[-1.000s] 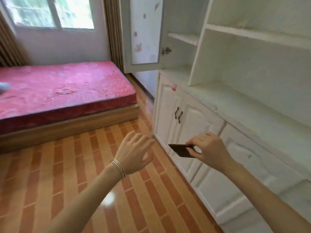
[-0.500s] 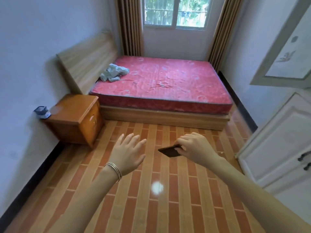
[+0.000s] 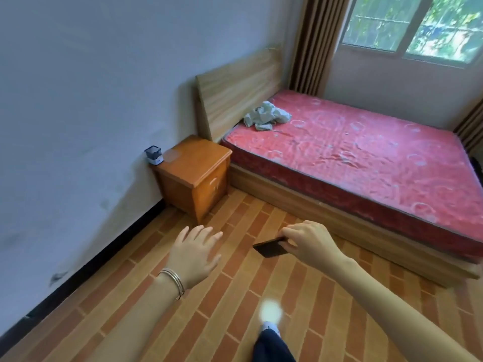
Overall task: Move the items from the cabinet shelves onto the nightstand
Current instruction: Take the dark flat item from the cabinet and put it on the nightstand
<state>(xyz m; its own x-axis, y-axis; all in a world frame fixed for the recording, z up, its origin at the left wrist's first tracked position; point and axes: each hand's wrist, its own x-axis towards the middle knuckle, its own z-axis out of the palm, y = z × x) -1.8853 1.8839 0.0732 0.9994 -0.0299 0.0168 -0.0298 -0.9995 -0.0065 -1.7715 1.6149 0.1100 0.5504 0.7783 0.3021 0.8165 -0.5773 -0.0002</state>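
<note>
My right hand (image 3: 311, 241) pinches a thin, flat, dark rectangular card (image 3: 270, 247) by its right end, holding it level above the floor. My left hand (image 3: 194, 253), with bangles at the wrist, hovers to the left of the card, fingers spread and holding nothing. The orange wooden nightstand (image 3: 194, 176) stands against the wall ahead and to the left, beside the bed. A small blue-and-white box (image 3: 154, 154) sits at its back left corner. The cabinet is out of view.
A bed with a red mattress (image 3: 366, 155) and wooden headboard (image 3: 237, 90) fills the right. A crumpled pale cloth (image 3: 266, 115) lies near the headboard. Brick-patterned floor (image 3: 235, 304) stretches between me and the nightstand. The white wall (image 3: 91, 100) runs along the left.
The view has swung left from the white cabinet to the bed and nightstand. The nightstand is now closer and nearer the middle. My right hand still holds the card; my left stays spread.
</note>
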